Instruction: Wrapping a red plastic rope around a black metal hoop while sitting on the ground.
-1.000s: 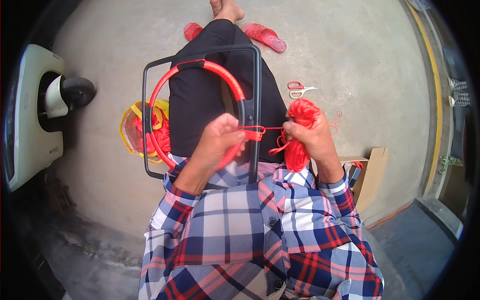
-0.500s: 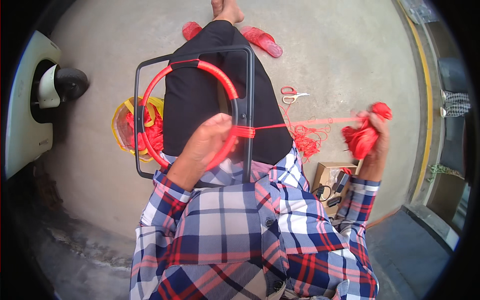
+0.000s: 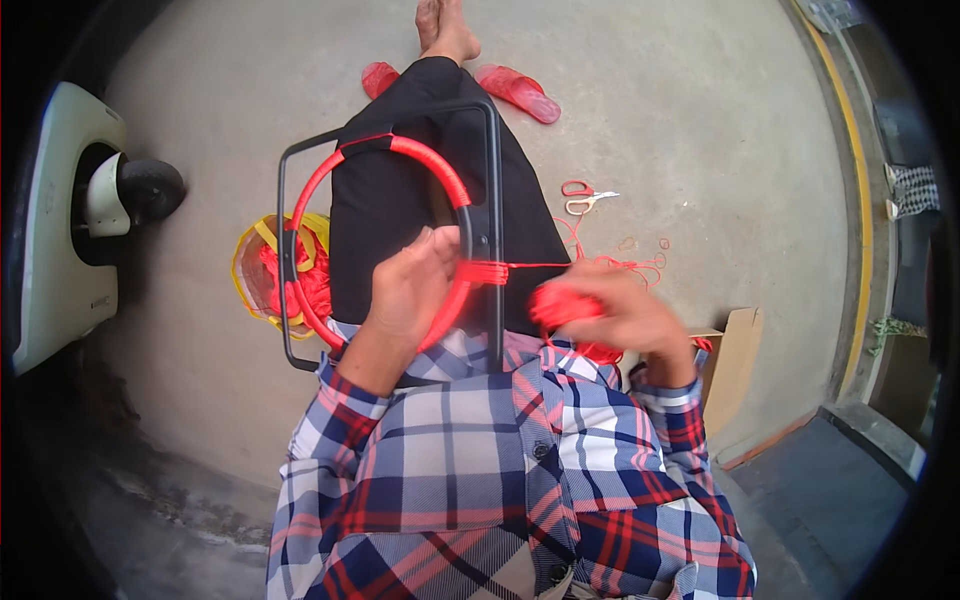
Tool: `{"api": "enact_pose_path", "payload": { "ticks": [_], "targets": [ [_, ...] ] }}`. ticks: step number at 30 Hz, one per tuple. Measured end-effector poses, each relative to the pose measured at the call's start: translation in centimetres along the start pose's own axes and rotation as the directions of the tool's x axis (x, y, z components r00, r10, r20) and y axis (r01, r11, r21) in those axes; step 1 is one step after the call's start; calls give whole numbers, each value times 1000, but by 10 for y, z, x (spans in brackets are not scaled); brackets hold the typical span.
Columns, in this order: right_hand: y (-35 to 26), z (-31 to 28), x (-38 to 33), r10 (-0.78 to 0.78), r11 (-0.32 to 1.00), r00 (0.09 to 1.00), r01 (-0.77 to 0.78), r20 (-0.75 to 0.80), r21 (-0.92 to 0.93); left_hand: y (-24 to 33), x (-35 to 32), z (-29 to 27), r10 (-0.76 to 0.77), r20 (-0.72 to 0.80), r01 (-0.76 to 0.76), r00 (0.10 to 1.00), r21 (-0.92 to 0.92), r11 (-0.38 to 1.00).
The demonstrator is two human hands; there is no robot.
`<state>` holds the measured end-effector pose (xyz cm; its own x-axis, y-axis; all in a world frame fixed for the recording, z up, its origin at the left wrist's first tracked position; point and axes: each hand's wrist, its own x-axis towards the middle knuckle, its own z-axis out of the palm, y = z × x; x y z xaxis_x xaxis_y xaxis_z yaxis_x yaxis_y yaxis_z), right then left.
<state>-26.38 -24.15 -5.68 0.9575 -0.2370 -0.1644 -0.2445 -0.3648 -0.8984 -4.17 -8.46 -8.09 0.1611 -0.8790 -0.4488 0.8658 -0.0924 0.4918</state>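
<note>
The person's right hand [image 3: 630, 308], far out to the right half a second ago, is now back near the black frame [image 3: 494, 195], carrying the bundle of red cord [image 3: 563, 303] with it. The strand [image 3: 540, 265] is much shorter. The right sleeve [image 3: 668, 405] again hides most of the cardboard box [image 3: 733, 362]. The left hand [image 3: 408, 288], pinching the cord loops [image 3: 488, 273] a second ago, now holds its fingers straighter beside the ring [image 3: 437, 165].

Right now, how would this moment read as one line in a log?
left hand: at red-wrapped ring; right hand: holding red cord bundle; strand: stretched between black frame and right hand; scissors: on floor
</note>
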Motion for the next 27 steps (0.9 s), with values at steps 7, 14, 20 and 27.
{"api": "enact_pose_path", "payload": {
  "ticks": [7,14,20,27],
  "targets": [
    [-23,29,68,36,982,988,-7,-148,189,0,0,0,-132,-34,130,991,-67,989],
    [-26,11,70,86,995,874,-47,-478,92,-9,-1,-4,112,-318,-148,942,-91,985],
    [-42,52,100,-355,795,928,237,-112,-559,-23,-10,-9,621,55,-557,782,508,657],
    [-34,-4,76,85,858,811,236,-578,457,-11,-12,6,456,-143,-400,879,302,865]
  ]
}}
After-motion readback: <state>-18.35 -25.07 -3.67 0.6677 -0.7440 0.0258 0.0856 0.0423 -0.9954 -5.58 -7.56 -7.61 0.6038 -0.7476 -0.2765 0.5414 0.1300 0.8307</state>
